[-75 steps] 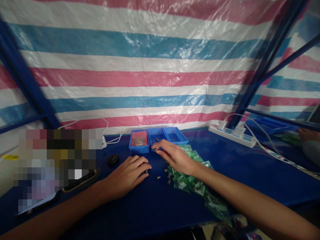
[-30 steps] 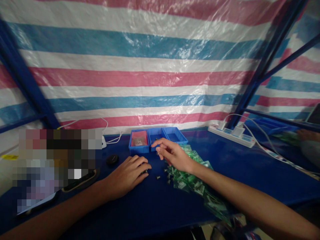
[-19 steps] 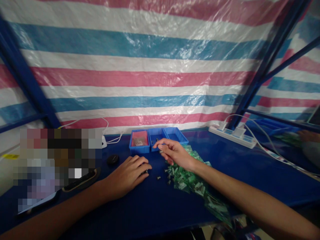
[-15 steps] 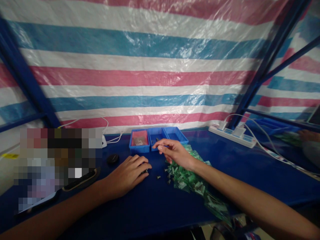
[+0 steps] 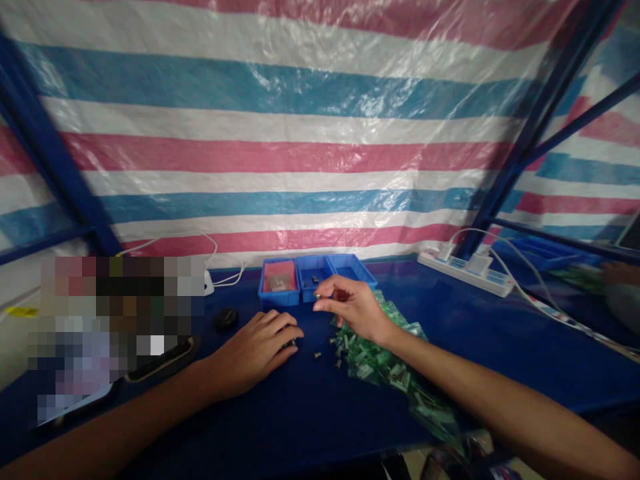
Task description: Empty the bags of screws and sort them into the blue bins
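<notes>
My right hand [image 5: 356,308] is raised in front of the blue bins, thumb and forefinger pinching a small metal screw [image 5: 318,296]. Palm down on the blue table, my left hand [image 5: 265,343] curls over a few small screws [image 5: 289,344] that peek out between thumb and fingers. One loose screw [image 5: 317,355] lies on the table between the hands. Below my right wrist spreads a heap of small green-tinted plastic bags [image 5: 373,357] with light strips inside. Several dark little screws [image 5: 337,353] lie at its left edge.
Three blue bins stand at the back: a left bin [image 5: 279,299] with a pink lining and a bag, a middle bin [image 5: 314,267] with small pieces, and a right bin [image 5: 353,268]. A black round lid [image 5: 225,318] sits left. A white power strip [image 5: 465,272] lies back right.
My right hand has turned slightly, and its thumb and forefinger have closed into a pinch, with the screw now showing at the tips. My left hand has stayed put.
</notes>
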The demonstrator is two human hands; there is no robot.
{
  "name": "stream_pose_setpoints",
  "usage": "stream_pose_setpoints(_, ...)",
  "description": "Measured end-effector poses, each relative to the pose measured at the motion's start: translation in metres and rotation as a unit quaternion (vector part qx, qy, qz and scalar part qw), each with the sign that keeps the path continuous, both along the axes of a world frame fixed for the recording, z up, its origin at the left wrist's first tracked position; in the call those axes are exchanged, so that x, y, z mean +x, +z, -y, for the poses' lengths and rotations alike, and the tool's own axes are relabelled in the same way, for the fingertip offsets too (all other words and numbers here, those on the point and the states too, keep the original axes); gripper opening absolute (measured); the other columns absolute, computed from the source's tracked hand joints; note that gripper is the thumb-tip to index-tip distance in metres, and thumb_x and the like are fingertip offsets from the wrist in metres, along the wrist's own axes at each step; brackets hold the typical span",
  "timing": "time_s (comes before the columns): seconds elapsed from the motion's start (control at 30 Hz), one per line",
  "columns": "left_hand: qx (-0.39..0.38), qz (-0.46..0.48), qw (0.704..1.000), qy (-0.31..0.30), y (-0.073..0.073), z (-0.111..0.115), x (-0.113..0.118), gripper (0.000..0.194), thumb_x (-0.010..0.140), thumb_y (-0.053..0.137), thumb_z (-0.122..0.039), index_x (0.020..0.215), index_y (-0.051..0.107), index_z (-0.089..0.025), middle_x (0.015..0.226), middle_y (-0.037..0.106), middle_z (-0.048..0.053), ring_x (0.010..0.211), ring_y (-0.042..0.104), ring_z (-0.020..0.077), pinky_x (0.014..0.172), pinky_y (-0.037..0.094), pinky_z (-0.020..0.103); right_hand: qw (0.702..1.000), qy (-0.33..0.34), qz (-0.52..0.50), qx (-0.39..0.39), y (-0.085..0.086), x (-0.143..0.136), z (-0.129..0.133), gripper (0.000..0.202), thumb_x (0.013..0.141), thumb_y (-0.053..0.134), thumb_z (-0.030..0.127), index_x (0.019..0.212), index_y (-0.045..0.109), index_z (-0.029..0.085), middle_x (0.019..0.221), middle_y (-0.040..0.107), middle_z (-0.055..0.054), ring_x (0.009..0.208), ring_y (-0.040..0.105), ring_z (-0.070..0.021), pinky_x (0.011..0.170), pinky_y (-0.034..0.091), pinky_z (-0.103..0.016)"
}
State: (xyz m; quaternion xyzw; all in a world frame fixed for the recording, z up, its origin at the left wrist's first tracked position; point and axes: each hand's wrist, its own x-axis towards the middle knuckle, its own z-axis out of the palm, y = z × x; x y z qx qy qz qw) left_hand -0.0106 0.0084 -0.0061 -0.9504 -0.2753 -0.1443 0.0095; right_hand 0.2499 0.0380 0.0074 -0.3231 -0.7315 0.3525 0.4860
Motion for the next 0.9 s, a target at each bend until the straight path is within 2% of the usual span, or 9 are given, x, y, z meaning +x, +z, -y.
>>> stream_pose_setpoints(0.07, -0.001, -0.001, 1.000, 0.000, 0.000, 0.001, 0.000, 0.024, 0.111, 0.051, -0.030, 0.132, 0.063, -0.024, 0.130, 0.064, 0.006, 0.114, 0.058, 0.0251, 0.100, 0.043, 0.039, 0.995, -0.022, 0.044, 0.089, 0.003, 0.003, 0.004, 0.032, 0.086, 0.084, 0.051, 0.091, 0.071, 0.022, 0.081, 0.068, 0.000, 0.061, 0.060, -0.0141, 0.049, 0.050, -0.025)
stream_pose_setpoints(0.17, -0.002, -0.007, 1.000, 0.002, 0.001, 0.001, 0.000, 0.025, 0.111, 0.052, -0.029, 0.133, 0.062, -0.024, 0.132, 0.064, 0.006, 0.116, 0.057, 0.0260, 0.099, 0.043, 0.040, 0.964, -0.033, 0.128, 0.232, 0.009, 0.009, 0.008, 0.028, 0.093, 0.078, 0.048, 0.094, 0.071, 0.021, 0.082, 0.068, -0.002, 0.070, 0.064, -0.0164, 0.065, 0.052, -0.029)
stream_pose_setpoints(0.27, 0.002, -0.011, 1.000, 0.002, 0.000, 0.001, 0.000, 0.025, 0.110, 0.053, -0.030, 0.133, 0.062, -0.023, 0.133, 0.064, 0.006, 0.116, 0.057, 0.0266, 0.100, 0.043, 0.041, 0.938, -0.025, 0.167, 0.303, 0.011, 0.014, 0.009, 0.024, 0.099, 0.072, 0.044, 0.102, 0.069, 0.020, 0.085, 0.067, -0.003, 0.076, 0.067, -0.0172, 0.070, 0.052, -0.030)
stream_pose_setpoints(0.37, 0.009, -0.008, 1.000, -0.001, -0.001, 0.000, 0.000, 0.025, 0.110, 0.053, -0.029, 0.133, 0.062, -0.023, 0.132, 0.064, 0.007, 0.116, 0.057, 0.0266, 0.100, 0.043, 0.041, 0.922, -0.025, 0.194, 0.333, 0.009, 0.018, 0.007, 0.021, 0.101, 0.069, 0.041, 0.107, 0.067, 0.021, 0.088, 0.068, -0.004, 0.078, 0.068, -0.0176, 0.070, 0.051, -0.029)
stream_pose_setpoints(0.53, 0.015, 0.001, 1.000, -0.005, -0.002, -0.001, -0.001, 0.024, 0.111, 0.052, -0.030, 0.132, 0.062, -0.024, 0.131, 0.064, 0.006, 0.115, 0.057, 0.0260, 0.100, 0.044, 0.040, 0.915, -0.025, 0.227, 0.332, 0.009, 0.018, 0.008, 0.019, 0.103, 0.067, 0.038, 0.113, 0.066, 0.022, 0.093, 0.070, -0.005, 0.082, 0.070, -0.0190, 0.073, 0.053, -0.031)
stream_pose_setpoints(0.77, 0.009, -0.007, 1.000, -0.001, 0.000, 0.000, 0.000, 0.025, 0.112, 0.049, -0.031, 0.132, 0.062, -0.023, 0.131, 0.064, 0.006, 0.114, 0.057, 0.0259, 0.099, 0.044, 0.041, 0.942, 0.030, 0.224, 0.248, 0.015, 0.011, 0.007, 0.017, 0.108, 0.059, 0.027, 0.120, 0.069, 0.022, 0.115, 0.071, -0.010, 0.109, 0.068, -0.0244, 0.095, 0.057, -0.041)
stream_pose_setpoints(0.83, 0.009, -0.009, 1.000, 0.001, 0.000, 0.000, 0.001, 0.024, 0.112, 0.049, -0.031, 0.131, 0.062, -0.023, 0.130, 0.064, 0.006, 0.114, 0.057, 0.0260, 0.099, 0.044, 0.041, 0.960, 0.031, 0.193, 0.199, 0.012, 0.009, 0.005, 0.017, 0.108, 0.059, 0.029, 0.119, 0.070, 0.023, 0.115, 0.071, -0.009, 0.098, 0.070, -0.0222, 0.086, 0.060, -0.039)
stream_pose_setpoints(0.9, 0.010, -0.009, 1.000, 0.000, 0.001, 0.000, 0.001, 0.024, 0.111, 0.050, -0.030, 0.131, 0.062, -0.023, 0.130, 0.064, 0.006, 0.114, 0.058, 0.0259, 0.099, 0.044, 0.041, 0.984, 0.033, 0.140, 0.107, 0.008, 0.007, 0.003, 0.020, 0.108, 0.058, 0.034, 0.123, 0.069, 0.025, 0.113, 0.072, -0.007, 0.073, 0.067, -0.0156, 0.064, 0.061, -0.031)
